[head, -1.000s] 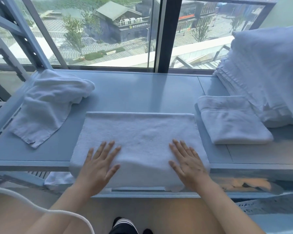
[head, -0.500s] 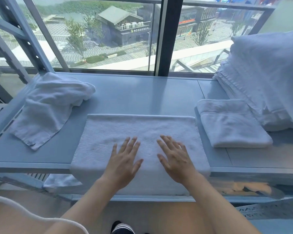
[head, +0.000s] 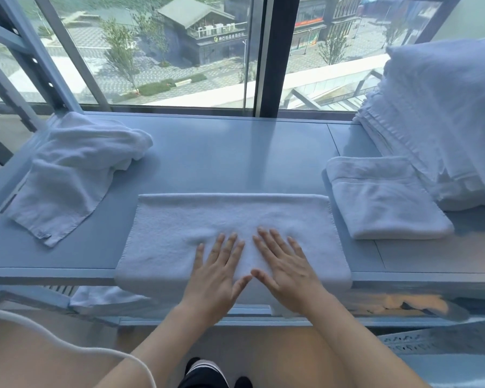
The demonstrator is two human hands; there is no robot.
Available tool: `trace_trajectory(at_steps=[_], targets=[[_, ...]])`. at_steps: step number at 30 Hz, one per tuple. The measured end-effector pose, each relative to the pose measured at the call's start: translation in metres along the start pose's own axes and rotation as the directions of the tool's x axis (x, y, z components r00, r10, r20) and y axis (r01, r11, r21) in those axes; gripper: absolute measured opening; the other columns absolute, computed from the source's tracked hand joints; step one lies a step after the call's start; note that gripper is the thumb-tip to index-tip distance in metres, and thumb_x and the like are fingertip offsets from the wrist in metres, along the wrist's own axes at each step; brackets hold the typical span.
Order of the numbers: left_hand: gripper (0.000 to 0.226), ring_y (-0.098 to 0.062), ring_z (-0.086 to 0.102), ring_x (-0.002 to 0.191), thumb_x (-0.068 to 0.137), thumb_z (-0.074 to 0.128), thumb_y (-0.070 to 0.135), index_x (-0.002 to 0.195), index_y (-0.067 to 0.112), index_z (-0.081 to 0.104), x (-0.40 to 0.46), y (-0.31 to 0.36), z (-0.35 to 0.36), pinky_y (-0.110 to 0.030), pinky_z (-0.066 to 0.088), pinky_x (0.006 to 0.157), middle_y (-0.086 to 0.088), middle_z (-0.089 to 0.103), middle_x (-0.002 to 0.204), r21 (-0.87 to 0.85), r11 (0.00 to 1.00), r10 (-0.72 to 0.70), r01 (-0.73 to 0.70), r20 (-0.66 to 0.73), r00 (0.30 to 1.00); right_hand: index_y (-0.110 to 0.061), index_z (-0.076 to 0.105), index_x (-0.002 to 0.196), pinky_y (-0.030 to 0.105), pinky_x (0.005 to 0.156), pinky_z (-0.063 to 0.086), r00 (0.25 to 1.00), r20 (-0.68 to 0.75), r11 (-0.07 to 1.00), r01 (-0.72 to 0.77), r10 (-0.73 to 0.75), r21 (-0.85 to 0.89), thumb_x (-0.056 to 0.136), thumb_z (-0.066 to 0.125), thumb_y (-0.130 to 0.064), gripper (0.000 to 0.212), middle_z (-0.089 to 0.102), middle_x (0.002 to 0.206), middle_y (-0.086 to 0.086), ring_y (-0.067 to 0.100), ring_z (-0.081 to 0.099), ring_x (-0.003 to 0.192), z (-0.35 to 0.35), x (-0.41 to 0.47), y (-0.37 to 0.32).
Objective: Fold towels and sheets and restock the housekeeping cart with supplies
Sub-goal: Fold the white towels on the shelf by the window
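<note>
Both hands have slid inward from the towel's outer edges and now sit almost thumb to thumb at its middle. Left hand (head: 217,271) and right hand (head: 284,266) lie flat, fingers straight and spread, palms pressing the folded towel (head: 230,236), gripping nothing. Towel lies as a wide rectangle on the grey surface (head: 235,158), its near edge hanging over the front lip.

Step in hand: smoothing/flattening the current fold, likely just before another fold. Next move probably needs one hand to pinch a short end and carry it across to the other end, edges lined up, while the other hand pins the middle so the terry doesn't creep.

Finished small folded towel (head: 387,200) sits just right of it, apart. Tall stack of folded linen (head: 443,113) at far right. Crumpled unfolded cloth (head: 76,169) at left, well apart, looks to be waiting its turn. More white cloth (head: 104,299) shows on the lower shelf. No cart visible; restocking not yet begun, by the look of it.
</note>
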State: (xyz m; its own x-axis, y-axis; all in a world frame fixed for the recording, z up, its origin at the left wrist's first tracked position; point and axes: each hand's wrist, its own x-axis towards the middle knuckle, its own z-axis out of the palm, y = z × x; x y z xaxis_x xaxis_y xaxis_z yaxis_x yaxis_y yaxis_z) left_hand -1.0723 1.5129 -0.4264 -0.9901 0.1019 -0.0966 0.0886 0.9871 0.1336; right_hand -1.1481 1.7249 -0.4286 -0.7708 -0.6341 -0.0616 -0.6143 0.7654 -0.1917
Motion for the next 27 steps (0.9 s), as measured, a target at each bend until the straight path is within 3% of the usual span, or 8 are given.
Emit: trace_trajectory(at_steps=[10, 15, 19, 27], targets=[[0.077, -0.008, -0.023, 0.154, 0.098, -0.001, 0.072, 0.164, 0.033, -0.005, 0.026, -0.025, -0.006, -0.048, -0.003, 0.128, 0.013, -0.017, 0.17, -0.037, 0.998, 0.039, -0.041, -0.044, 0.998, -0.034, -0.006, 0.164, 0.039, 0.128, -0.005, 1.0, 0.005, 1.0, 0.021, -0.021, 0.006, 0.101, 0.011, -0.074, 0.076, -0.019, 0.169, -0.017, 0.004, -0.022, 0.154, -0.011, 0.019, 0.017], [0.076, -0.016, -0.006, 0.159, 0.1, 0.01, 0.069, 0.165, 0.029, 0.009, -0.01, -0.062, -0.001, -0.048, 0.005, 0.128, 0.007, 0.0, 0.172, -0.029, 0.994, -0.111, 0.107, -0.151, 0.982, -0.036, -0.006, 0.164, 0.042, 0.128, 0.0, 1.0, -0.014, 0.999, 0.004, -0.005, -0.05, 0.101, 0.011, -0.075, 0.076, -0.017, 0.17, -0.018, 0.005, -0.018, 0.155, -0.01, -0.011, 0.044], [0.076, -0.021, 0.01, 0.158, 0.1, 0.019, 0.065, 0.163, 0.022, 0.022, -0.039, -0.088, -0.002, -0.052, 0.015, 0.126, 0.003, 0.014, 0.171, -0.047, 0.987, -0.157, 0.151, -0.197, 0.968, -0.032, -0.004, 0.165, 0.044, 0.127, 0.004, 0.999, -0.021, 0.997, 0.023, -0.025, -0.074, 0.101, 0.022, -0.076, 0.082, -0.011, 0.172, -0.013, 0.011, -0.01, 0.158, -0.009, -0.039, 0.06], [0.087, -0.025, 0.018, 0.157, 0.094, 0.032, 0.071, 0.162, 0.017, 0.029, -0.062, -0.104, 0.001, -0.055, 0.023, 0.123, -0.001, 0.021, 0.17, 0.013, 0.994, -0.106, 0.112, -0.239, 0.965, -0.031, -0.004, 0.165, 0.045, 0.127, 0.011, 0.996, 0.019, 0.99, 0.083, -0.081, -0.114, 0.095, 0.034, -0.08, 0.093, -0.01, 0.172, -0.013, 0.011, -0.007, 0.158, -0.019, -0.05, 0.08]])
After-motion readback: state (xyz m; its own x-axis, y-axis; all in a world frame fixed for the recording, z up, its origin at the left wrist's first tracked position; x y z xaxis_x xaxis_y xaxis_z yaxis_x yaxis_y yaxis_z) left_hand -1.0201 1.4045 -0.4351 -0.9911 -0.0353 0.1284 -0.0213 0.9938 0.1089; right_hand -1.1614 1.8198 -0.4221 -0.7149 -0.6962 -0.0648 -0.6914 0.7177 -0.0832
